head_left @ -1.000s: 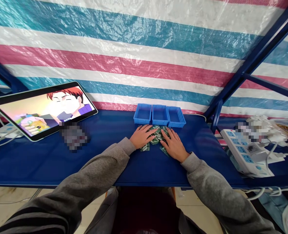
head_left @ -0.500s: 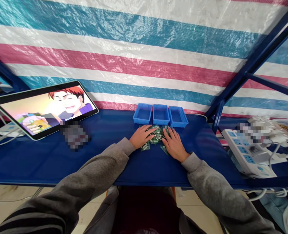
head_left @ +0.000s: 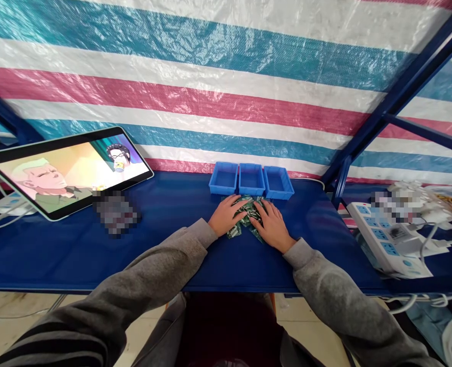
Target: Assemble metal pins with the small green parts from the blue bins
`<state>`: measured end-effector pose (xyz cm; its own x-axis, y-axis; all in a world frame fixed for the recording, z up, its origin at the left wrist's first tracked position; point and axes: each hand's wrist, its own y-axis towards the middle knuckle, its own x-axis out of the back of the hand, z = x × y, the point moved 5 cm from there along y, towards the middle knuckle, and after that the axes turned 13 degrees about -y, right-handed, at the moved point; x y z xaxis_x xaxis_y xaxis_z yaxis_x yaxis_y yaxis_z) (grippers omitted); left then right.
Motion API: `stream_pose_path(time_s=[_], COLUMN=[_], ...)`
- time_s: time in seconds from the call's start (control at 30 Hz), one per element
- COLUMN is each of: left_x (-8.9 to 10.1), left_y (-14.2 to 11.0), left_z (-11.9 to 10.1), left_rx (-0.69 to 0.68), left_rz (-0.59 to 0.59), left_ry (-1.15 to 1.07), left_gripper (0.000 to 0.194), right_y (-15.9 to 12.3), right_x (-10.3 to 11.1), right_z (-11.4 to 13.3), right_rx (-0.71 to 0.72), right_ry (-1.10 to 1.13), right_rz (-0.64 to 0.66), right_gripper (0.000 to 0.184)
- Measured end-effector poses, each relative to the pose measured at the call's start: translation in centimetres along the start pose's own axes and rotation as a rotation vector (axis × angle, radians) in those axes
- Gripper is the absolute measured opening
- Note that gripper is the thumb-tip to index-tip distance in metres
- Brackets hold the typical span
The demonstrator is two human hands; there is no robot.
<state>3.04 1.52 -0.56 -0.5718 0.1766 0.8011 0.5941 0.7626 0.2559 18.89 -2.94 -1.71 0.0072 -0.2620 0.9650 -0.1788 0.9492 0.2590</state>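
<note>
Striped plastic sheeting (head_left: 226,102) in white, teal and pink is hanging behind a blue table (head_left: 165,204), beyond both hands. Near the middle of the surface, the left hand (head_left: 224,216) and the right hand (head_left: 272,227) are resting palm down on opposite sides of a pile of small green pieces (head_left: 250,210). Both hands are lying wide, with fingers spreading over the pile and fingertips angling inward; neither hand is visibly gripping a piece. Pieces are showing between the hands and below the fingers; their exact type is too small to tell.

Just beyond the fingertips, three blue trays are standing in a row: the left tray (head_left: 224,179), the middle tray (head_left: 251,178) and the right tray (head_left: 278,183). Well to the left of the left hand, a screen (head_left: 69,173) is leaning at a tilt and displaying cartoon figures. Between the screen and the left hand, a blurred dark object (head_left: 118,214) is lying. Well to the right of the right hand, a white power strip (head_left: 386,239) is holding plugs.
</note>
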Motion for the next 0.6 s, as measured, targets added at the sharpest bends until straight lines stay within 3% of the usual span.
stream_pose_path(time_s=[0.6], left_x=[-0.5], left_y=[-1.4], left_z=[-1.0], left_rx=[-0.05], left_rz=[0.021], left_ry=[0.106], left_gripper=[0.053], right_y=[-1.6], right_x=[0.2], right_z=[1.0], right_rx=[0.021], right_ry=[-0.026], right_rz=[0.008], right_gripper=[0.061])
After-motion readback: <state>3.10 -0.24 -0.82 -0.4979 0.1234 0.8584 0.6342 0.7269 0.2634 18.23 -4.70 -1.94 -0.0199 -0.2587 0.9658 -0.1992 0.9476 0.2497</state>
